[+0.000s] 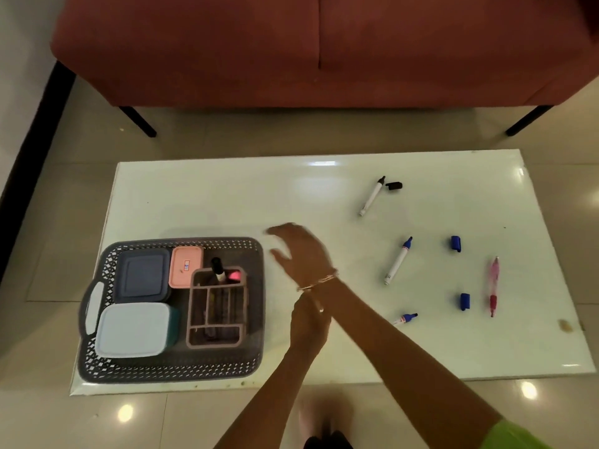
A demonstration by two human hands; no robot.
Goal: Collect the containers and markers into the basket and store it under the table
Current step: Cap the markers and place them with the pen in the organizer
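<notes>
- Basket (97,367) — grey perforated plastic, on the left end of the white table (227,196), its long axis running left to right and its white-gripped handle (93,307) at the left end.
- Inside the basket: a dark blue-lidded container (142,275) at far left, a light blue-lidded container (133,328) just in front of it, a small pink-lidded container (185,266) to their right, and a pink divided caddy (215,314) with a black-capped marker (217,268) standing nearly upright in its far compartment.
- Left hand (308,322) — just right of the basket, below the right wrist; whether its fingers are curled or spread cannot be told.
- Right hand (299,251) — crossed over the left, fingers spread wide and blurred, hovering near the basket's right rim, holding nothing; a bangle (319,280) circles the wrist.
- Black marker (372,196) — uncapped, long axis tilted, tip pointing far-right; its black cap (393,186) lies just beside the tip.
- Blue marker (398,260) — uncapped, tip pointing far-right.
- Second blue marker (405,319) — partly hidden by the right forearm, tip pointing right.
- Two blue caps (455,244) (464,301) — loose, well apart from each other.
- Pink pen (493,286) — long axis running near to far, at the right.
</notes>
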